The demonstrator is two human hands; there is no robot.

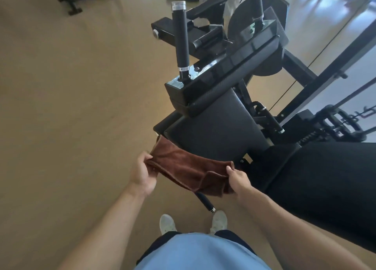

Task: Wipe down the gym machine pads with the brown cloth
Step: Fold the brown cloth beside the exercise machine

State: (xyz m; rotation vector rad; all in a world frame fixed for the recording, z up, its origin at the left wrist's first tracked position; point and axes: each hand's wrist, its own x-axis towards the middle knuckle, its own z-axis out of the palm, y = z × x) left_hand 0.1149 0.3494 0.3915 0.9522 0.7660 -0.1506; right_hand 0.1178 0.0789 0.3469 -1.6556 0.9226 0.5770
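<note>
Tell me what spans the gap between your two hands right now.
Head view: the folded brown cloth stretches between left hand and right hand, each gripping an end.

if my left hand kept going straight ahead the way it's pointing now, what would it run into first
Most likely the near corner of the black seat pad. The left hand pinches one end of the brown cloth and points up and right toward that corner, just beyond the cloth's edge. Depth is unclear from this one view.
</note>
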